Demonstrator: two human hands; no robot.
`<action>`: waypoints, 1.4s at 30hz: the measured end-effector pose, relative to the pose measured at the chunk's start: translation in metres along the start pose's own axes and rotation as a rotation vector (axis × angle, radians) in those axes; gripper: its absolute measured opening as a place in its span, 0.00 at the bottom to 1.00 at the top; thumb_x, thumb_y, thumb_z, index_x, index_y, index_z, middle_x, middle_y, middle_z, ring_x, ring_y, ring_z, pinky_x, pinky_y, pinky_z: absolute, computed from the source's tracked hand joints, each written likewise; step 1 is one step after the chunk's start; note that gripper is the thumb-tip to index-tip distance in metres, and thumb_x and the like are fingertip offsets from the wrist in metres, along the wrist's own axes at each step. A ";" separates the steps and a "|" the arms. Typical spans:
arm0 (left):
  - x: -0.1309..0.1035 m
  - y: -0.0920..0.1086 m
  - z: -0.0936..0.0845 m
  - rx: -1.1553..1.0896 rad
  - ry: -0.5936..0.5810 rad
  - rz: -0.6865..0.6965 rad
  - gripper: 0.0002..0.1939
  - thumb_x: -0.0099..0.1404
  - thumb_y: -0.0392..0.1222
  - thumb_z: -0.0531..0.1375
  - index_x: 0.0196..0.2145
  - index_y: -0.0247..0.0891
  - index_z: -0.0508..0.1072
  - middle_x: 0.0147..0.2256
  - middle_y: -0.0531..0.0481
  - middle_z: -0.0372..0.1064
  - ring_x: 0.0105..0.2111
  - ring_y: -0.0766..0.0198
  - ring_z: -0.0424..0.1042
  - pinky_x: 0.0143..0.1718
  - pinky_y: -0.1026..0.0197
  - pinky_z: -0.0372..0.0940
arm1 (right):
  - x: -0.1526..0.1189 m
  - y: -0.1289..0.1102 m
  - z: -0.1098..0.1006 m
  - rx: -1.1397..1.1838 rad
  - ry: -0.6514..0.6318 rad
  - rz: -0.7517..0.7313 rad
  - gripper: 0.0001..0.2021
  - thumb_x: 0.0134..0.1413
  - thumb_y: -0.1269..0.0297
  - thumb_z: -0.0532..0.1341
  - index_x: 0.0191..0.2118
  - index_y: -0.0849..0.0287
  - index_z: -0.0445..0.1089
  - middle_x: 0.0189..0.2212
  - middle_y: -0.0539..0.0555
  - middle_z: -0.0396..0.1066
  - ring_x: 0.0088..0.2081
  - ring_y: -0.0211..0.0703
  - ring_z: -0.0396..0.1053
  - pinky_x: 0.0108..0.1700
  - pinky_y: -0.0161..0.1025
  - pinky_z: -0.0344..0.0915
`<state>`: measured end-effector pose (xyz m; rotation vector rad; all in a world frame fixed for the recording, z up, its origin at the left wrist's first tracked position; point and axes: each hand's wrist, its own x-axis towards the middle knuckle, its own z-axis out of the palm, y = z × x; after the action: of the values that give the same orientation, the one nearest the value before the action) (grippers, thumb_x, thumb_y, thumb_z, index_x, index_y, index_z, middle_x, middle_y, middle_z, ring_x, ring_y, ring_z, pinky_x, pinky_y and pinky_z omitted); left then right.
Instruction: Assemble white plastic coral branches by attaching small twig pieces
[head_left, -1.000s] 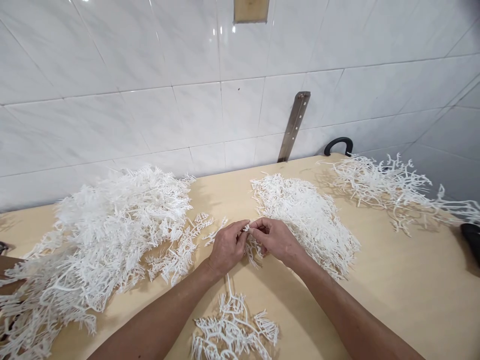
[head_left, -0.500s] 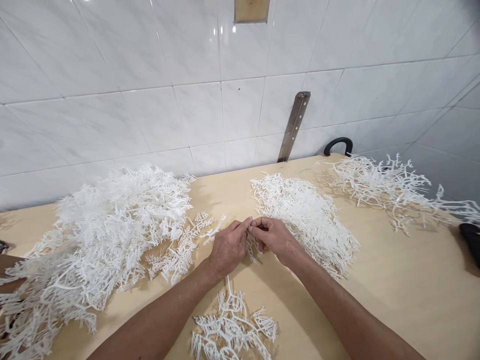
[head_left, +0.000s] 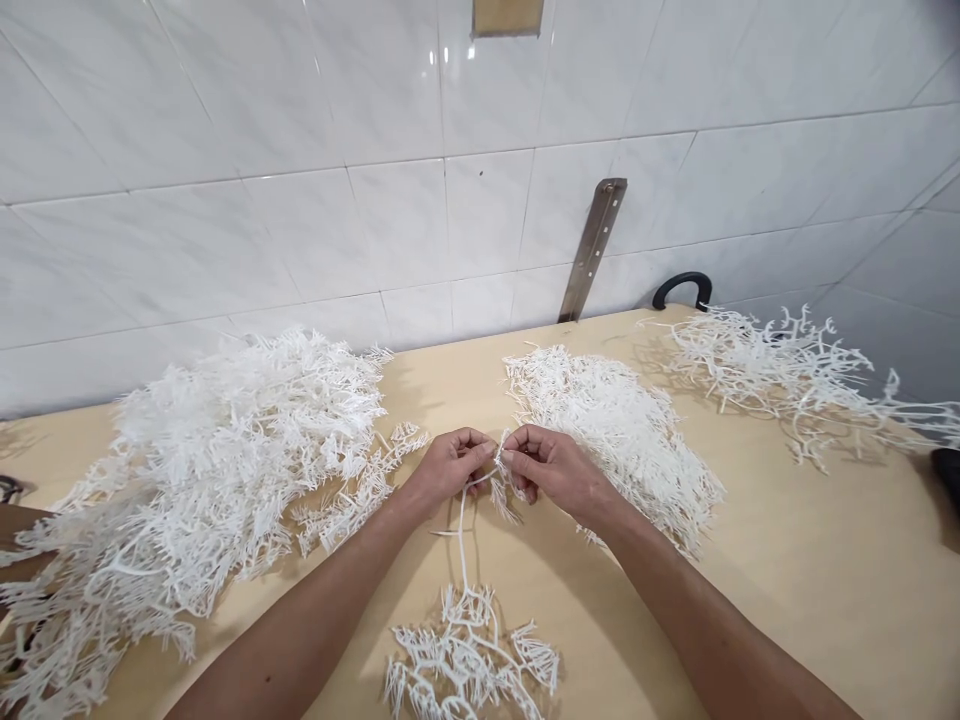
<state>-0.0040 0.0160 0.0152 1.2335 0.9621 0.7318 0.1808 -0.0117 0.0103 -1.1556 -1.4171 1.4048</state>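
My left hand (head_left: pixel 450 465) and my right hand (head_left: pixel 553 468) meet over the middle of the table, thumbs and fingers pinched together. Between them is a small white plastic sprig (head_left: pixel 504 495) with fine bristle-like tips; my right fingers grip it. A thin white stem runs from my left fingertips down to a branched white plastic sprig (head_left: pixel 469 640) lying nearer me. Whether the stem and the small sprig are joined is hidden by the fingers. Just right of my right hand lies a heap of loose white bristly pieces (head_left: pixel 622 440).
A tall pile of feathery white sprigs (head_left: pixel 247 450) covers the table's left. Barer white branches (head_left: pixel 780 370) lie at the far right, near a black curved handle (head_left: pixel 682 288). A metal strip (head_left: pixel 592 250) leans on the tiled wall. Another person's arm (head_left: pixel 26 530) shows at the left edge.
My left hand has turned and shifted slightly left, its fingers now curled in a pinch. The stem to the near sprig now reaches my left fingers, and the small sprig shows more between my hands.
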 end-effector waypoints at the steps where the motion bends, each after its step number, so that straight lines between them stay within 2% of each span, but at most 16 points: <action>1: -0.001 0.002 -0.001 -0.017 -0.023 -0.016 0.22 0.57 0.57 0.66 0.34 0.34 0.69 0.20 0.57 0.63 0.18 0.71 0.64 0.20 0.68 0.59 | 0.000 0.000 0.000 0.004 -0.007 -0.003 0.15 0.56 0.51 0.64 0.36 0.59 0.68 0.19 0.46 0.65 0.20 0.34 0.63 0.22 0.33 0.64; 4: -0.002 0.004 -0.003 -0.051 -0.055 -0.041 0.22 0.55 0.56 0.68 0.34 0.36 0.67 0.20 0.58 0.63 0.16 0.72 0.63 0.17 0.68 0.56 | 0.000 0.002 0.001 0.003 -0.023 -0.014 0.14 0.56 0.51 0.63 0.36 0.59 0.68 0.19 0.45 0.63 0.19 0.34 0.62 0.22 0.33 0.64; 8: -0.001 0.003 -0.004 -0.046 0.000 -0.018 0.22 0.53 0.55 0.69 0.32 0.37 0.65 0.19 0.60 0.61 0.14 0.73 0.61 0.15 0.69 0.52 | 0.001 0.006 0.000 -0.051 -0.014 -0.038 0.14 0.57 0.52 0.63 0.35 0.59 0.68 0.19 0.45 0.64 0.20 0.34 0.62 0.23 0.33 0.63; 15: -0.002 0.006 -0.005 0.118 -0.036 -0.080 0.24 0.54 0.61 0.65 0.23 0.36 0.67 0.14 0.59 0.56 0.13 0.74 0.53 0.16 0.68 0.46 | -0.001 -0.001 0.004 -0.241 0.045 -0.061 0.11 0.56 0.54 0.62 0.34 0.58 0.71 0.24 0.48 0.68 0.22 0.35 0.62 0.22 0.33 0.64; 24: -0.006 0.017 -0.002 0.202 0.025 -0.159 0.24 0.51 0.58 0.67 0.18 0.35 0.66 0.15 0.58 0.55 0.15 0.75 0.50 0.16 0.68 0.44 | -0.002 0.000 0.002 -0.604 0.110 -0.254 0.06 0.57 0.65 0.59 0.32 0.57 0.73 0.27 0.51 0.72 0.28 0.40 0.67 0.31 0.37 0.63; 28: -0.003 0.012 -0.005 0.071 0.031 -0.147 0.19 0.51 0.54 0.69 0.25 0.35 0.69 0.17 0.57 0.61 0.16 0.73 0.57 0.17 0.69 0.50 | -0.004 -0.004 0.004 -0.608 0.120 -0.282 0.06 0.58 0.65 0.58 0.32 0.57 0.71 0.27 0.52 0.72 0.28 0.40 0.67 0.31 0.37 0.63; 32: 0.000 0.005 -0.010 -0.056 -0.092 -0.127 0.21 0.50 0.52 0.71 0.34 0.34 0.73 0.26 0.51 0.69 0.22 0.70 0.66 0.22 0.68 0.58 | -0.006 -0.010 0.006 -0.541 0.095 -0.300 0.06 0.59 0.64 0.58 0.32 0.56 0.71 0.28 0.52 0.72 0.29 0.40 0.67 0.31 0.37 0.64; 36: -0.001 0.006 -0.010 -0.045 -0.185 -0.176 0.22 0.53 0.54 0.70 0.35 0.32 0.75 0.24 0.54 0.65 0.18 0.75 0.60 0.18 0.69 0.50 | -0.007 -0.010 0.005 -0.507 0.090 -0.334 0.06 0.58 0.64 0.59 0.33 0.56 0.72 0.29 0.52 0.72 0.30 0.40 0.68 0.31 0.37 0.65; 39: -0.002 0.010 -0.010 -0.044 -0.173 -0.161 0.22 0.52 0.54 0.70 0.35 0.33 0.75 0.22 0.57 0.61 0.16 0.77 0.52 0.16 0.69 0.45 | -0.008 -0.011 0.005 -0.515 0.071 -0.361 0.06 0.59 0.65 0.59 0.33 0.56 0.72 0.30 0.52 0.72 0.30 0.40 0.68 0.32 0.37 0.64; 42: -0.004 0.015 -0.010 0.011 -0.160 -0.194 0.21 0.51 0.55 0.70 0.32 0.34 0.73 0.22 0.58 0.58 0.17 0.77 0.49 0.16 0.69 0.40 | -0.009 -0.012 0.005 -0.532 0.051 -0.386 0.06 0.59 0.66 0.59 0.33 0.55 0.73 0.30 0.52 0.72 0.30 0.40 0.67 0.32 0.37 0.64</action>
<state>-0.0136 0.0200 0.0299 1.1710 0.9383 0.4689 0.1776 -0.0207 0.0227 -1.1393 -1.9202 0.7439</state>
